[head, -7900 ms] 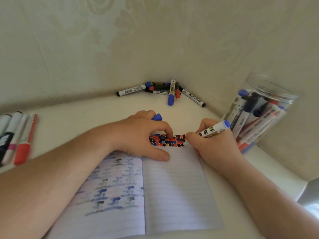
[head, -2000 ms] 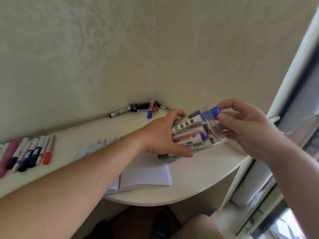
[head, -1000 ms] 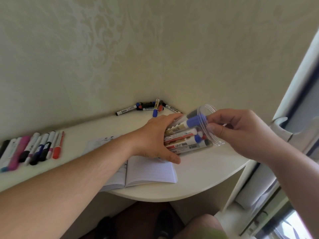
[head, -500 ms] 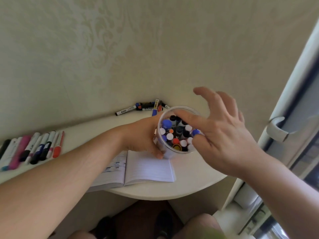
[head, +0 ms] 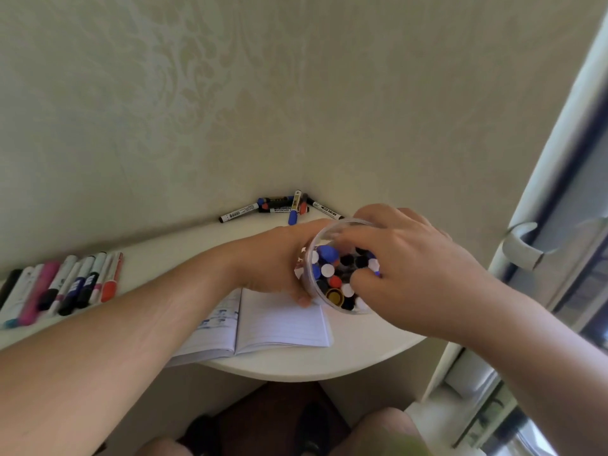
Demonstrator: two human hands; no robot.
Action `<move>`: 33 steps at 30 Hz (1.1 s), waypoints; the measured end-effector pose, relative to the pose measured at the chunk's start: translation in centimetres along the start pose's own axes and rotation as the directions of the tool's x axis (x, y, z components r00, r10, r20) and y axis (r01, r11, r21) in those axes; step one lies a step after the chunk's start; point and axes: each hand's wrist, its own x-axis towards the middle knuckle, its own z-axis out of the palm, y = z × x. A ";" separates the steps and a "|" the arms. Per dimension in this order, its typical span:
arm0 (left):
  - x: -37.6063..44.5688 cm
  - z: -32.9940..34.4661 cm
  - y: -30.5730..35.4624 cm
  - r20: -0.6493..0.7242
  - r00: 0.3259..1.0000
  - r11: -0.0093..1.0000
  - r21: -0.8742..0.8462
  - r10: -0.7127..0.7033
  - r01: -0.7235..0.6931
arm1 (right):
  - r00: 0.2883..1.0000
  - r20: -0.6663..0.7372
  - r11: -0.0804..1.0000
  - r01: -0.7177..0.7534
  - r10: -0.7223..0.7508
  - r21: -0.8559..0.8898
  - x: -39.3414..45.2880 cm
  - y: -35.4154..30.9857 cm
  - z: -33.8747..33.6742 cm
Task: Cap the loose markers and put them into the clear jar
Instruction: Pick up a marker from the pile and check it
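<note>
1. A cream table (head: 345, 360) with a rounded near edge is sitting in a wall corner.
2. A pile of markers (head: 283, 208) is lying at its far corner.
3. A row of markers (head: 62, 287) is lying side by side toward its left end.
4. An open notebook (head: 263, 320) is lying at the near edge.

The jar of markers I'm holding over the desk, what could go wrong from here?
The clear jar looks packed, and the right hand reaches in; pressing could pop a cap or tip the jar from the left hand. It sits near the desk's edge, so a slip might spill markers onto the floor.
</note>
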 end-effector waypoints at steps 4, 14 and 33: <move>0.0 -0.1 0.1 0.000 0.999 0.999 -0.007 -0.036 0.036 | 1.000 0.000 0.999 0.010 -0.010 0.032 -0.3 0.6 0.6; -0.2 -0.1 0.5 0.020 1.000 1.000 0.002 -0.020 0.020 | 0.959 -0.279 0.975 0.108 -0.051 0.193 -1.3 1.9 1.3; 0.1 -0.2 0.6 0.042 0.999 1.000 -0.002 -0.013 0.013 | 0.912 -0.372 0.979 0.113 -0.170 -0.171 0.9 0.9 1.8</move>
